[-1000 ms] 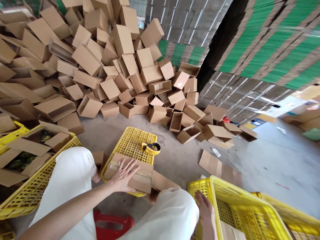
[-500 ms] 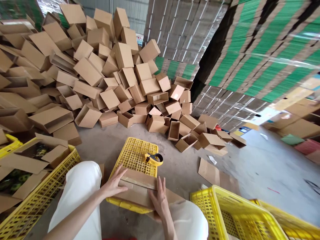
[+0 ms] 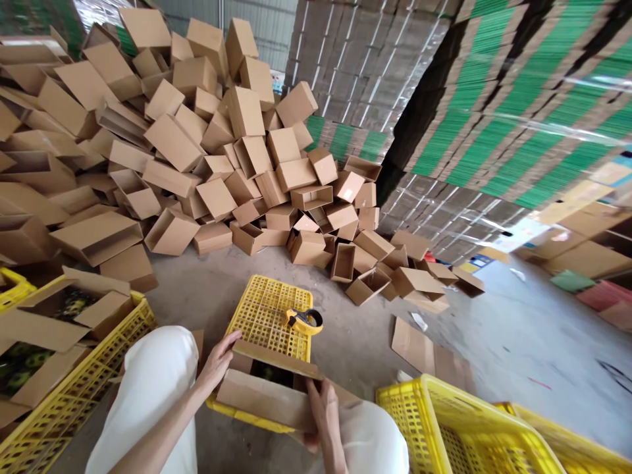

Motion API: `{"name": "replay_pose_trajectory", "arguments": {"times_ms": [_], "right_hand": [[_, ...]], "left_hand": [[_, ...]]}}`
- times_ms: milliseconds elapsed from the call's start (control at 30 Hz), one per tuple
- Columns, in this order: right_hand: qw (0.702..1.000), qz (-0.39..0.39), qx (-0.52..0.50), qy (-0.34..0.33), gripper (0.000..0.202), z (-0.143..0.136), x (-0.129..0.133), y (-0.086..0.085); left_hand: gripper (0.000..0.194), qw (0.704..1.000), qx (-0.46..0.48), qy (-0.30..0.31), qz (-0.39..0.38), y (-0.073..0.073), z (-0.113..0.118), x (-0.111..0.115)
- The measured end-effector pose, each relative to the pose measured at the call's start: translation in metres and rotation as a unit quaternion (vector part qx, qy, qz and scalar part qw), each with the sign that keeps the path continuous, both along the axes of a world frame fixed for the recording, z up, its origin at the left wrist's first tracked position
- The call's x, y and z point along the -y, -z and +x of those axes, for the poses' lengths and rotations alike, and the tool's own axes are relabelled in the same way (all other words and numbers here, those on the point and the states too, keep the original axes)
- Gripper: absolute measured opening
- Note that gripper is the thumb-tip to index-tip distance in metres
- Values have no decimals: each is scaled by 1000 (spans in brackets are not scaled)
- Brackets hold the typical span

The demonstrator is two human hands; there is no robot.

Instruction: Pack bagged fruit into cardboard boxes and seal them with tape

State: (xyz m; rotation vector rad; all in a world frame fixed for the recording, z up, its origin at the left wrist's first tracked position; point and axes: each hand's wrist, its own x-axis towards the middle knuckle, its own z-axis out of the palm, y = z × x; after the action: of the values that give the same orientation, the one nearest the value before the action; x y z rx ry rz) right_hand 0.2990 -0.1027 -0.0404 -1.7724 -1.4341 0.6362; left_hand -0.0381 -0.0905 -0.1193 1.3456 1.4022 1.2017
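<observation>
A cardboard box [image 3: 266, 395] rests on an upturned yellow crate [image 3: 269, 306] between my knees. Its long top flaps stand partly raised, with a dark gap between them; what lies inside is too dark to name. My left hand [image 3: 218, 359] is at the box's left end, fingers together against the flap edge. At the right end, my right hand [image 3: 323, 405] has its fingers closed on the flaps. A yellow and black tape dispenser [image 3: 305, 320] lies on the crate just beyond the box.
Yellow crates stand at left [image 3: 93, 368] and right [image 3: 434, 408]; the left one bears open boxes with dark and green contents. Ahead lies a large heap of cardboard boxes [image 3: 178, 141]. Flat cardboard [image 3: 415, 345] lies on the floor. Tall stacks [image 3: 523, 99] rise at right.
The box's top flaps have gone from lying closed to partly raised, opening a dark gap. My left hand has moved slightly left, and my right hand's spread fingers have closed on the flaps.
</observation>
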Motion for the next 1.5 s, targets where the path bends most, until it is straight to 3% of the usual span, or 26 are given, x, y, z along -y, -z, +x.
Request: {"name": "replay_pose_trajectory", "arguments": {"times_ms": [167, 233, 333, 567, 633, 733, 833, 967, 1067, 1167, 1267, 1367, 1500], "right_hand": [[990, -60, -54, -116, 43, 13, 14, 5], [981, -61, -29, -180, 59, 21, 28, 13], [971, -63, 43, -226, 82, 26, 46, 29], [977, 12, 173, -125, 86, -10, 48, 44], [976, 30, 190, -101, 86, -20, 45, 42], [982, 55, 157, -93, 89, -20, 41, 39], [995, 45, 70, -57, 82, 4, 34, 36], [1000, 8, 14, 9, 80, 39, 21, 32], [992, 57, 111, -29, 80, 48, 12, 30], [960, 94, 244, -98, 98, 45, 5, 36], [944, 83, 290, -131, 113, 41, -3, 44], [969, 41, 213, -115, 102, 41, -11, 44], [994, 3, 45, -99, 63, 43, -15, 30]], "left_hand": [[59, 999, -7, 13, -49, -30, -2, 10], [59, 999, -19, 9, -50, -36, -1, 12], [52, 998, -49, 12, -28, -32, -3, 9], [44, 989, -122, 88, -13, -9, -12, 10], [65, 987, -130, 97, -5, -6, -5, 17], [118, 990, -130, 52, 16, -3, 15, 29], [140, 984, -175, 9, 43, -3, 33, 34], [126, 978, -205, -10, 42, -11, 35, 29], [120, 977, -209, -23, -13, -22, 31, 25], [135, 959, -274, -41, -66, -33, 39, 24], [148, 935, -333, -78, -90, -40, 53, 22], [141, 919, -376, -86, -82, -43, 59, 21], [136, 914, -384, -95, -94, -46, 59, 20]]}}
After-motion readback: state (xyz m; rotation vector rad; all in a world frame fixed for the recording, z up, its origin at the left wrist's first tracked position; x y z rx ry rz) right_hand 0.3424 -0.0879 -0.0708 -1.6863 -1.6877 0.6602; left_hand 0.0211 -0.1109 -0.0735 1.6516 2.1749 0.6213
